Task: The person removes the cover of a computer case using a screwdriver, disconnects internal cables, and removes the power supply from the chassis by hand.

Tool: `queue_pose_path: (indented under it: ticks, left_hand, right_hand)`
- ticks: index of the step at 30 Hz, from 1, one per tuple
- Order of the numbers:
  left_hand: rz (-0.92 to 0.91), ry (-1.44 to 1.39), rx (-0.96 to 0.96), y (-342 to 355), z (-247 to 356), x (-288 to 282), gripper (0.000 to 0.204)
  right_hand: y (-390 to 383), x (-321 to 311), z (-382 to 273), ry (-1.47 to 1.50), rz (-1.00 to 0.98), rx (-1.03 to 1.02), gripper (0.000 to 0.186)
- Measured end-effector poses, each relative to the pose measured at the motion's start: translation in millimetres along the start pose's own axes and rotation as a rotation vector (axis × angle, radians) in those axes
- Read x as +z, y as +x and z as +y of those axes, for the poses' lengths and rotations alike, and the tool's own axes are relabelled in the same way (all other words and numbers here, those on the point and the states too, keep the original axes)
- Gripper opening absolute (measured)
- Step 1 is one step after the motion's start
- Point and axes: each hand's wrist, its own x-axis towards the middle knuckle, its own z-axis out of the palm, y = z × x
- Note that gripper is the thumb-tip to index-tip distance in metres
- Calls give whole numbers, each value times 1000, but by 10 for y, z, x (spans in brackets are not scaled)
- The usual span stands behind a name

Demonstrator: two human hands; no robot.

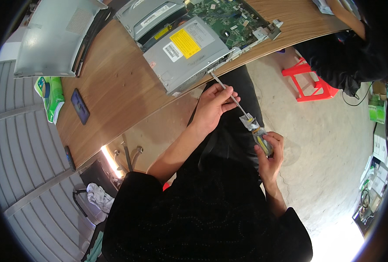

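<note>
My right hand point(270, 159) is closed around the worn, grey-and-yellow handle of a long screwdriver point(238, 104). Farther up, the fingers of my left hand point(211, 109) pinch its thin metal shaft. The tip meets the near edge of an opened computer point(229, 50), beside a silver drive box point(196, 41) with yellow and white labels. Whether the tip sits in a screw is too small to tell. A green circuit board point(229, 19) lies exposed to the right of the drive box.
The computer rests at the edge of the wooden table point(111, 87). At left are a grey metal cover point(54, 35), a green packet point(52, 98) and a dark phone point(80, 106). A red stool point(303, 81) and another person's arm point(349, 19) are at right.
</note>
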Motion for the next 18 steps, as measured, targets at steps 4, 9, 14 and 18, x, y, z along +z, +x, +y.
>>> queue_pose_path:
  ticks: [4, 9, 14, 18]
  left_hand:
    - [-60, 4, 6, -20, 96, 49, 25]
    - [-131, -225, 82, -78, 113, 81, 21]
    - [-149, -77, 70, 29, -31, -114, 24]
    - [-172, -164, 86, 15, -18, -39, 24]
  right_hand:
    - [-5, 32, -125, 356, 30, 195, 53]
    - [-44, -60, 3, 1061, -121, 684, 56]
    - [-124, 105, 122, 108, -63, 14, 61]
    - [-30, 128, -113, 751, 83, 367, 77]
